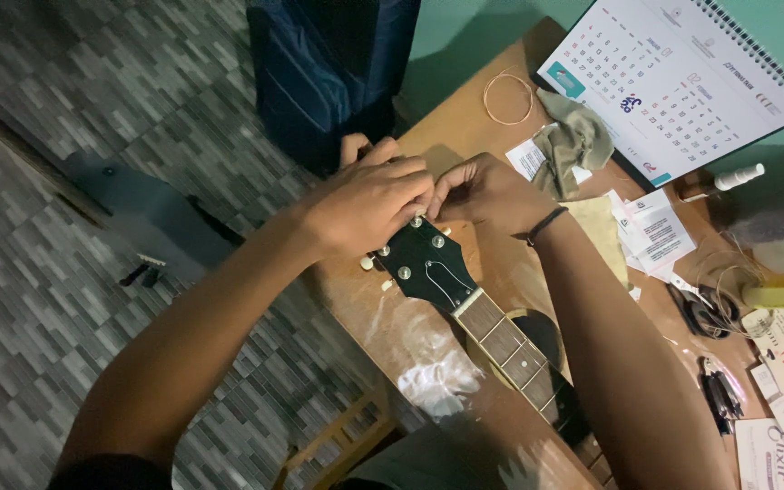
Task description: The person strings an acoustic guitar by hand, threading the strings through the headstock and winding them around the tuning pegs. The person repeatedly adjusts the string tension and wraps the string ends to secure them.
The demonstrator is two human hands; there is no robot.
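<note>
A guitar's black headstock [424, 263] with silver tuning posts lies on a brown wooden table [465, 136], its fretted neck [510, 345] running toward me. My left hand [369, 200] curls over the top of the headstock, fingers closed around its upper end and tuning pegs. My right hand [483, 191] is beside it, fingertips pinched at the headstock's top edge near a post; what it pinches is too small to tell. A dark band circles my right wrist [546, 222].
A spiral-bound wall calendar [673, 77] lies at the far right, a coiled string [508, 98] and a crumpled olive cloth [578, 145] beside it. Paper packets, pliers [702, 313], a small white bottle [737, 177] litter the right side. A dark bag [328, 73] stands beyond the table.
</note>
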